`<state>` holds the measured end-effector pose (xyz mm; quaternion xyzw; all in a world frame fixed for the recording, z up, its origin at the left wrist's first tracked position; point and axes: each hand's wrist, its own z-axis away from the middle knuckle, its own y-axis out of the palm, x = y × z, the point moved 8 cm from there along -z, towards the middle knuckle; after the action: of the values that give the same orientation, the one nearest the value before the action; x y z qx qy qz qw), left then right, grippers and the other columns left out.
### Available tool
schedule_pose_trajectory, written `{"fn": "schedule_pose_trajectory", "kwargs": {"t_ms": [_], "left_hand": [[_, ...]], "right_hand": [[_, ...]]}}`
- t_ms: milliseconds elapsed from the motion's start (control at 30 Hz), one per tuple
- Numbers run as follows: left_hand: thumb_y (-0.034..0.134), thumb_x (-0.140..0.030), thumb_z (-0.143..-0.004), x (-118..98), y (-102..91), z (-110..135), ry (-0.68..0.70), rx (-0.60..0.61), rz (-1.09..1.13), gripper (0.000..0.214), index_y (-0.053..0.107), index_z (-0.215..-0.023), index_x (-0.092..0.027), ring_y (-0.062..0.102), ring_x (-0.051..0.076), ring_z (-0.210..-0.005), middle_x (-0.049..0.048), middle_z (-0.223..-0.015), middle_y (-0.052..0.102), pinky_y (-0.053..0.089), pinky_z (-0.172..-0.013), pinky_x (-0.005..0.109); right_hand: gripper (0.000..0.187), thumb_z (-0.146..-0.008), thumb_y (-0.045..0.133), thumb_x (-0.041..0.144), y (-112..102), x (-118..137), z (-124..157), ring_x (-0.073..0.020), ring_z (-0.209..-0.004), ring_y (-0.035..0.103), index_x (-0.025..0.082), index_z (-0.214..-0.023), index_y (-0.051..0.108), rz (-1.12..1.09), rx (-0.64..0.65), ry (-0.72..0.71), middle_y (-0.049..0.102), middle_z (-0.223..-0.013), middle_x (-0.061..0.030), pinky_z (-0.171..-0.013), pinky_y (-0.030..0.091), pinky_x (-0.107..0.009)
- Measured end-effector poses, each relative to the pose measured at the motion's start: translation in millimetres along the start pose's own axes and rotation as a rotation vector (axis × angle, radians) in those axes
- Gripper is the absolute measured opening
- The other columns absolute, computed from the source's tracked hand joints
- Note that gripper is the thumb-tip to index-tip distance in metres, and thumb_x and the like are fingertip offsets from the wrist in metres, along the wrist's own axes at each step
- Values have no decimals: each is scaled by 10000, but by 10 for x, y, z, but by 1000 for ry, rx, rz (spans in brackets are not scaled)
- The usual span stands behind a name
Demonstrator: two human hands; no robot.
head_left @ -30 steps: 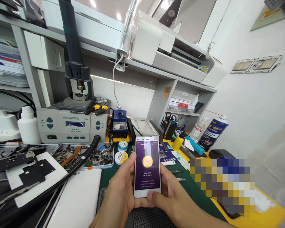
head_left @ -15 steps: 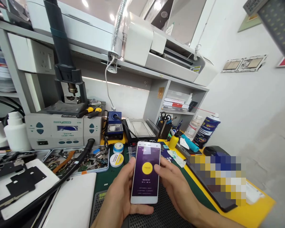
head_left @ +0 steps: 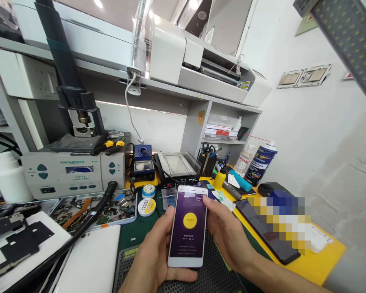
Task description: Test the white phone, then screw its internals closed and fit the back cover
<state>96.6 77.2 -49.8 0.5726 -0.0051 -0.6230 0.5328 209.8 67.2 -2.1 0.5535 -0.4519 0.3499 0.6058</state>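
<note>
A white smartphone [head_left: 187, 242] is held upright over the dark perforated mat [head_left: 125, 264], its lit purple screen facing me with a round yellow button in the middle. My left hand [head_left: 154, 250] wraps the phone's left side, thumb on the edge and a finger beneath the bottom. On the other side, my right hand [head_left: 227, 226] closes around the right edge, its thumb at the screen's upper right corner. The fingers behind the phone are partly hidden. Two round tins [head_left: 147, 207] stand on the green mat just beyond my left hand.
Left lie a tray of circuit parts [head_left: 106, 207], a black hose [head_left: 64, 240] and a white panel [head_left: 91, 260]. A soldering station [head_left: 75, 175] stands behind. A dark phone [head_left: 265, 232], a yellow bottle [head_left: 219, 179] and a spray can [head_left: 260, 162] are on the right.
My right thumb has moved from beside the yellow button up to the screen's upper right corner. The camera view has shifted slightly right. My left hand keeps its hold on the smartphone.
</note>
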Motion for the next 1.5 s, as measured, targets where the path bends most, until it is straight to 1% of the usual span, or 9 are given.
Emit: {"fn": "schedule_pose_trajectory", "kwargs": {"t_ms": [133, 300, 500, 633, 833, 1033, 1200, 1333, 1500], "left_hand": [[503, -685, -852, -24, 34, 32, 8, 3, 5, 670, 693, -1180, -132, 660, 274, -835, 137, -956, 657, 571, -690, 391], [480, -662, -881, -40, 35, 48, 19, -16, 35, 655, 679, -1198, -125, 640, 260, -812, 123, -942, 625, 569, -671, 393], [457, -674, -886, -89, 56, 61, 47, -9, 60, 667, 664, -1206, -125, 625, 264, -811, 136, -967, 617, 558, -670, 414], [447, -669, -894, -125, 74, 78, 86, -5, 56, 652, 677, -1165, -122, 625, 260, -819, 158, -1026, 635, 564, -676, 418], [474, -662, -890, -118, 61, 76, 115, -29, 22, 624, 689, -1128, -127, 632, 274, -828, 124, -911, 628, 574, -687, 437], [449, -645, -909, -72, 26, 57, 75, -54, 15, 622, 650, -1230, -152, 652, 269, -841, 124, -976, 650, 571, -685, 404], [488, -638, -887, -40, 5, 18, 54, -62, -25, 633, 654, -1219, -126, 669, 283, -884, 143, -1034, 680, 579, -694, 387], [489, -639, -886, -36, 0, 2, 56, -65, -32, 634, 646, -1234, -134, 662, 281, -909, 143, -1062, 683, 580, -691, 375], [480, -637, -892, -52, 7, 23, 68, -50, -5, 615, 661, -1197, -135, 654, 266, -864, 140, -1043, 660, 576, -680, 380]], "right_hand": [[276, -956, 567, 394, 19, 10, 8, -284, -1134, 601, 212, -1006, 768, -18, 28, -1, 762, -1032, -38, -1013, 397, -428], [269, -977, 525, 339, 30, 10, 4, -268, -1126, 607, 222, -1039, 759, 37, 72, -8, 754, -1076, -35, -1024, 375, -429], [306, -968, 491, 248, 81, 48, 12, -253, -1114, 616, 233, -1165, 725, 78, 141, -33, 747, -1117, -34, -998, 389, -413], [335, -960, 487, 207, 81, 50, 20, -248, -1125, 611, 241, -1209, 708, 117, 157, -40, 741, -1140, -32, -957, 420, -399], [331, -924, 542, 163, 78, 45, 42, -238, -1133, 607, 246, -1197, 709, 177, 175, -54, 737, -1144, -25, -932, 451, -377], [280, -922, 632, 232, 138, 71, 57, -228, -984, 671, 222, -1198, 681, 299, 144, -76, 748, -1080, -40, -875, 513, -374], [265, -937, 655, 334, 180, 61, 30, -201, -905, 689, 226, -1179, 671, 378, 100, -76, 754, -1040, -33, -834, 536, -351], [259, -937, 652, 337, 158, 38, 38, -208, -944, 674, 229, -1169, 687, 319, 117, -80, 751, -1043, -28, -868, 516, -353], [259, -956, 596, 286, 89, 10, 57, -232, -1088, 619, 253, -1191, 698, 217, 159, -76, 729, -1133, -27, -924, 473, -365]]}}
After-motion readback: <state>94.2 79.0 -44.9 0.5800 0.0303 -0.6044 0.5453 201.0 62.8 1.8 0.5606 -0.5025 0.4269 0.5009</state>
